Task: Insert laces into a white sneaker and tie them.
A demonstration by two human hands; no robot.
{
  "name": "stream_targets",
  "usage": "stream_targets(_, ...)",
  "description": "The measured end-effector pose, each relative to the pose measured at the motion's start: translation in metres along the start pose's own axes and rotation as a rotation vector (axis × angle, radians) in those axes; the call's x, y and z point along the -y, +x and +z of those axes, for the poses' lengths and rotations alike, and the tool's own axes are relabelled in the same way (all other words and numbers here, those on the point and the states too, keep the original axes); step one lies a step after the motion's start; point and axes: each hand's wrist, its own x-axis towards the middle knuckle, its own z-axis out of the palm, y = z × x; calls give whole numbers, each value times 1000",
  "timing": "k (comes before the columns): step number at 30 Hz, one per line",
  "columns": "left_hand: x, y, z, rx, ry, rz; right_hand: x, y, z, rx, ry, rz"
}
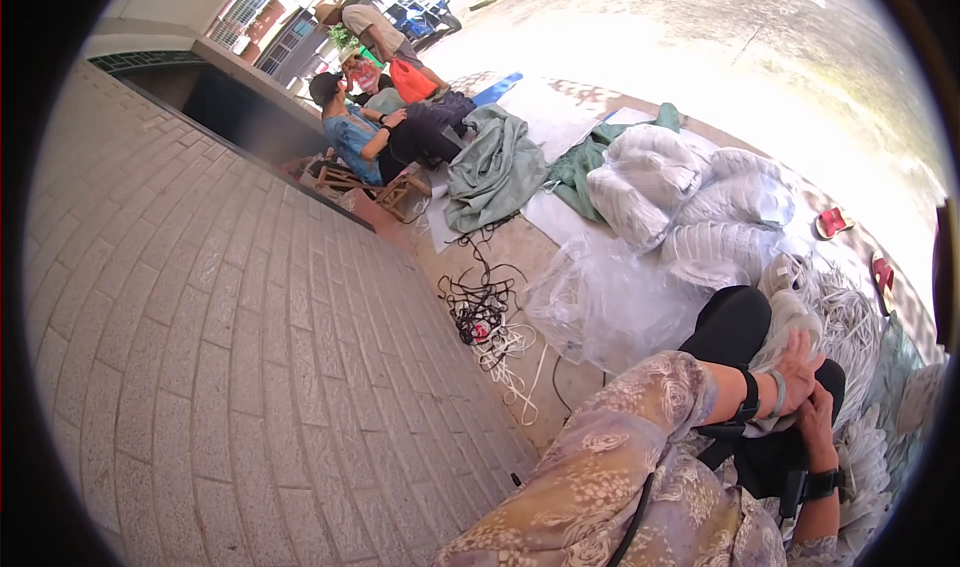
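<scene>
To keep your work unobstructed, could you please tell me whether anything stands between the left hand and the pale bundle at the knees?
Nothing visible does: the left hand appears to rest against the near end of the pale bundle.

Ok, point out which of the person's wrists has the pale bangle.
The left wrist: the pale bangle sits just handward of a black strap. The right wrist shows only a black band.

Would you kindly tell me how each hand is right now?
Left hand: fingers extended by pale material; whether it grips cannot be told.
Right hand: beside the left, grip unclear.
</scene>
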Motion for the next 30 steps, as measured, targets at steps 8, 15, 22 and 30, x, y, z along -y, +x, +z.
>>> stream_targets(8, 21, -35, -77, -85, 123, 394, -24, -28, -6, -275, 12, 107)
stream_targets(15, 262, -170, -256, 27, 840, -498, 3, -16, 19, -341, -192, 73)
stream_targets(22, 303, -257, -304, 793, 1293, -960, 13, -20, 20, -292, -245, 111)
stream_targets(30, 186, -87, -170, -56, 236, -103, 1, 20, 4, -547, 255, 298)
